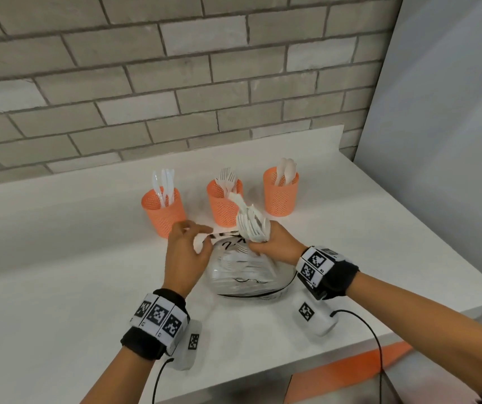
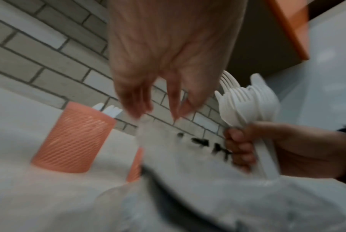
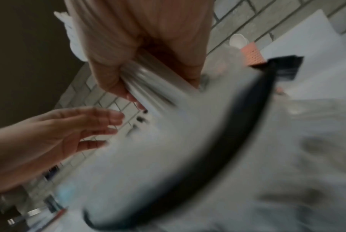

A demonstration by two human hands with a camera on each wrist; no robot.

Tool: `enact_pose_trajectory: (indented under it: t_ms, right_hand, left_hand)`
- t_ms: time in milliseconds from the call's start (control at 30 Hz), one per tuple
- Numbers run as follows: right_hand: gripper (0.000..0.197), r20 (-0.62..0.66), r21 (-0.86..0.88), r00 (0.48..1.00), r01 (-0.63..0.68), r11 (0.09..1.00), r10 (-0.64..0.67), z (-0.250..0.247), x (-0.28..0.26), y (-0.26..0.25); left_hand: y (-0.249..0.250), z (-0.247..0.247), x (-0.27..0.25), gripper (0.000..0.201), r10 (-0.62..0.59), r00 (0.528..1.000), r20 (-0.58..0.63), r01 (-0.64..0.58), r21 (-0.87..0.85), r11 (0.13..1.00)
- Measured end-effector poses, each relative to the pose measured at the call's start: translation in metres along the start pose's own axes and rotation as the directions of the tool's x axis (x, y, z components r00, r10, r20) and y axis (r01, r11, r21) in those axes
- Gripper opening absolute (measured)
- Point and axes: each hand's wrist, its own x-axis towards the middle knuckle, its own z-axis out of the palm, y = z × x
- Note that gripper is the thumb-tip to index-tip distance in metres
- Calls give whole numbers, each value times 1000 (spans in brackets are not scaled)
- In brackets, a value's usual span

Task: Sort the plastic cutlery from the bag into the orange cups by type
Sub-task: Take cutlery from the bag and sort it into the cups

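Note:
Three orange mesh cups stand in a row at the back of the white counter (image 1: pixel 59 258): the left cup (image 1: pixel 162 217) holds knives, the middle cup (image 1: pixel 223 209) forks, the right cup (image 1: pixel 281 196) spoons. A clear plastic bag (image 1: pixel 248 278) with black print lies in front of them, with more white cutlery inside. My right hand (image 1: pixel 260 242) grips a bundle of white forks (image 1: pixel 252 221) by the handles, tines up, just above the bag's mouth. In the left wrist view the forks (image 2: pixel 245 106) show clearly. My left hand (image 1: pixel 201 237) is at the bag's rim with nearly straight fingers (image 2: pixel 136 103).
A grey brick wall (image 1: pixel 175 83) rises behind the counter and a plain grey wall (image 1: pixel 438 141) closes the right side. The counter's front edge (image 1: pixel 350 345) runs close to my forearms, with an orange strip (image 1: pixel 350 371) below it. Cables hang from both wrist units.

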Motion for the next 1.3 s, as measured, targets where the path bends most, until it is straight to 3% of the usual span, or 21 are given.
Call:
enact_pose_trajectory:
  t_ms: [67, 100, 167, 233, 300, 333, 533, 667, 767, 933, 1133, 1233, 1300]
  right_hand:
    - [20, -41, 85, 999, 19, 996, -16, -7, 1, -15]
    - [23, -76, 115, 997, 29, 993, -20, -11, 2, -23]
    - [28, -166, 186, 986, 56, 981, -25, -18, 4, -40]
    - [28, -256, 254, 967, 71, 965, -4, -22, 6, -51]
    - [28, -309, 307, 951, 79, 949, 21, -21, 6, -61]
    - [28, -335, 331, 942, 94, 939, 24, -21, 6, -66]
    - [30, -534, 374, 845, 204, 905, 30, -11, 16, -82]
    - [33, -595, 345, 804, 266, 900, -9, 1, 17, -90]
    - [24, -574, 308, 818, 263, 914, -41, 16, 18, -83]
    - [25, -550, 392, 835, 266, 881, -8, 31, 18, -67]
    - [20, -555, 465, 830, 254, 848, 55, 39, 21, -65]
    - [21, -574, 413, 815, 208, 887, 76, 39, 24, -58]
    - [24, -608, 340, 790, 164, 926, 83, 36, 23, -54]
  left_hand:
    - [19, -4, 3, 17, -4, 989, -150, -26, -198, 980]
    - [29, -5, 6, 18, -62, 988, -143, 11, -333, 943]
    - [45, -6, 13, 19, -225, 974, 2, 179, -615, 768]
    - [53, -2, 21, 20, -335, 912, 237, 385, -778, 497]
    - [54, 5, 25, 24, -386, 821, 420, 536, -801, 268]
    - [54, 9, 27, 24, -402, 777, 485, 591, -783, 196]
    - [57, 29, 32, 30, -365, 554, 748, 782, -619, -81]
    - [62, 32, 30, 35, -289, 502, 815, 799, -565, -205]
    - [69, 31, 34, 30, -270, 547, 793, 743, -608, -279]
    - [74, 23, 34, 29, -242, 579, 778, 752, -625, -211]
    - [68, 22, 27, 33, -214, 525, 823, 832, -550, -73]
    - [64, 19, 30, 28, -239, 546, 803, 837, -508, 205]
    - [59, 15, 37, 23, -278, 634, 722, 744, -472, 472]
